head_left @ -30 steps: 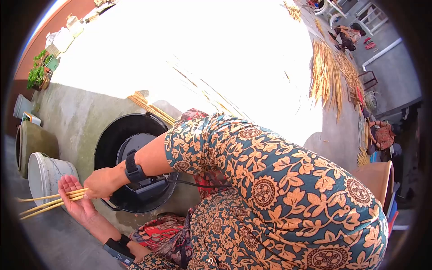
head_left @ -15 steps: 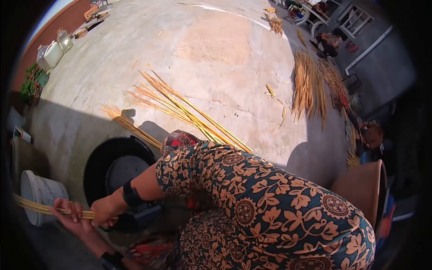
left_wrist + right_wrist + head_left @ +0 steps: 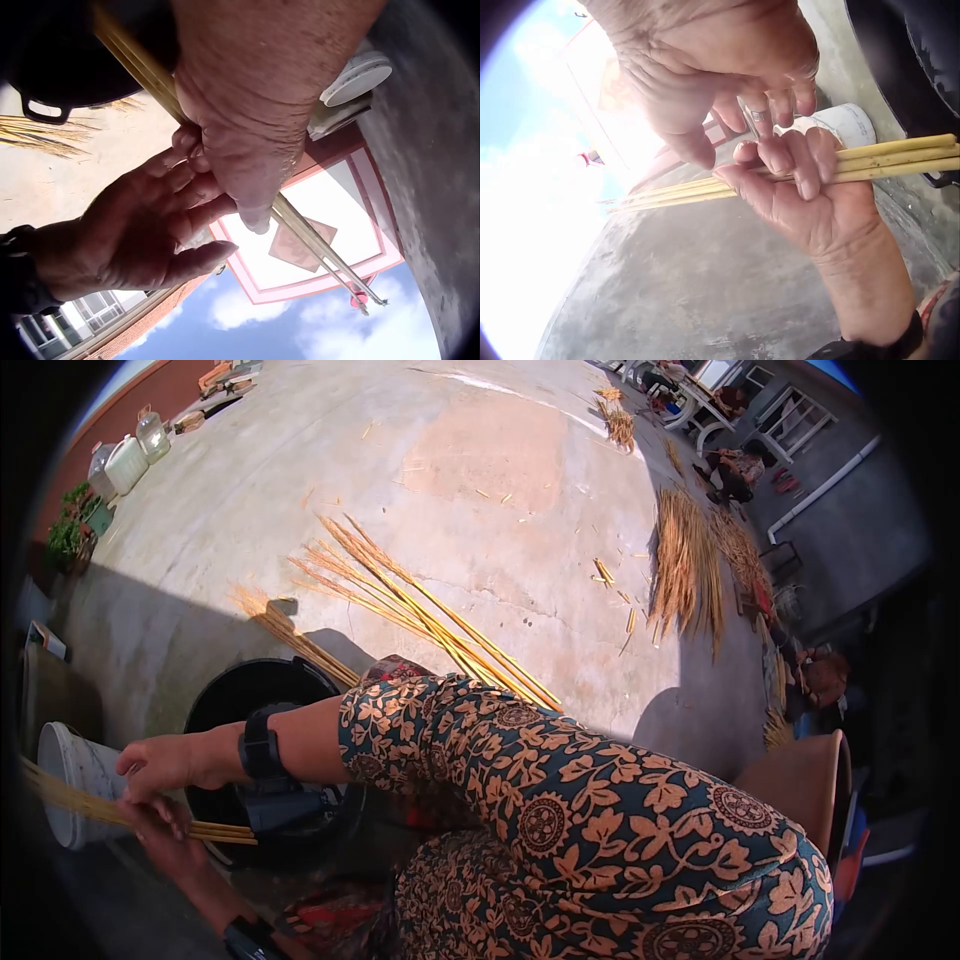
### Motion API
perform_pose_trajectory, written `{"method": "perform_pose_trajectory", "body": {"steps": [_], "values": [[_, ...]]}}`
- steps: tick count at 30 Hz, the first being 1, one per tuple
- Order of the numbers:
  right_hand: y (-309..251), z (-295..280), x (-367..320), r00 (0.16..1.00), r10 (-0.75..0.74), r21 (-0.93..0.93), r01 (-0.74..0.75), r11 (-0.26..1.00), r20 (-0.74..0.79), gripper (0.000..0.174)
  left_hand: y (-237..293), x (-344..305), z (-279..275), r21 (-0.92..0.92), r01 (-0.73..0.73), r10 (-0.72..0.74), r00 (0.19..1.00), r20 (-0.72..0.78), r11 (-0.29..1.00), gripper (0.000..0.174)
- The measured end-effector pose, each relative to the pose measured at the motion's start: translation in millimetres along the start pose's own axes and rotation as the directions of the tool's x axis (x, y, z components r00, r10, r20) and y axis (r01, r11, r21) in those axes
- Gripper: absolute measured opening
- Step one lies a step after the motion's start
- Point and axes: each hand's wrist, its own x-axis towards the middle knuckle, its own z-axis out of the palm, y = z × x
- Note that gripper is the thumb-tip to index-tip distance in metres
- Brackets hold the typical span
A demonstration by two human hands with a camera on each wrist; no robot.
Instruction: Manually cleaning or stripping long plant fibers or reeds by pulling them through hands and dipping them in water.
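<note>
A small bundle of thin yellow plant stalks (image 3: 900,155) lies across my left hand (image 3: 172,845), whose fingers curl over it. The cut ends stick out to the right, overlapping the black tub (image 3: 215,705) in the head view, and the thin ends reach away to the left. My right hand (image 3: 727,82), with a ring on one finger, is just above the left fingers. Its fingers are loosely bent with no stalk between them. In the left wrist view this right hand (image 3: 142,225) shows its palm, thumb apart from the fingers.
A white bucket (image 3: 75,785) stands left of the hands. Long loose stalks (image 3: 430,615) lie on the concrete floor ahead, with a larger pile (image 3: 685,565) farther right. A brown tub (image 3: 800,785) stands at the right. Another person (image 3: 735,470) crouches at the far right.
The right hand held the stalks near their cut ends half a second ago; it has moved left along them and let go. The left fingers, spread a second ago, now curl round the stalks.
</note>
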Motion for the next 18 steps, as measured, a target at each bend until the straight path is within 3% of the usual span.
{"method": "perform_pose_trajectory", "body": {"steps": [3, 6, 8, 9, 11, 14, 17, 18], "values": [[-19.1, -5.0, -9.4, 0.972, 0.084, -0.103, -0.063, 0.993, 0.220, 0.028, -12.1, -4.8, 10.2, 0.087, 0.016, -0.018, 1.000, 0.021, 0.996, 0.030], [-28.2, -7.6, -18.6, 0.973, 0.071, -0.161, -0.035, 0.986, 0.219, 0.029, -14.8, -12.3, 29.1, 0.136, 0.017, -0.021, 0.999, 0.033, 0.991, 0.027], [-17.2, -10.1, -7.2, 0.963, -0.112, -0.259, 0.177, 0.950, 0.247, 0.027, -22.8, -7.0, 13.7, 0.177, 0.033, -0.047, 0.996, 0.073, 0.984, 0.026], [-13.8, -10.6, -0.4, 0.942, -0.197, -0.305, 0.278, 0.911, 0.271, 0.026, -19.6, -9.8, 20.1, 0.284, 0.050, -0.074, 0.994, 0.077, 0.958, 0.027], [-20.4, -9.7, 7.4, 0.949, -0.210, -0.194, 0.258, 0.947, 0.235, 0.025, -11.1, -17.8, 38.7, 0.485, 0.077, -0.129, 0.989, 0.075, 0.871, 0.028], [-22.5, -12.7, 11.2, 0.972, -0.177, -0.088, 0.192, 0.977, 0.153, 0.026, -36.6, -2.6, 5.0, 0.572, -0.007, -0.113, 0.978, 0.175, 0.820, 0.031], [-32.6, -6.8, 8.1, 0.987, -0.160, 0.018, 0.160, 0.987, 0.025, 0.029, -41.2, 4.8, -3.6, 0.751, -0.008, -0.218, 0.955, 0.202, 0.661, 0.033], [-37.3, -5.1, 8.0, 0.987, -0.158, 0.055, 0.159, 0.986, -0.022, 0.031, -48.3, 7.5, -9.5, 0.733, -0.010, -0.212, 0.955, 0.209, 0.680, 0.033]]}}
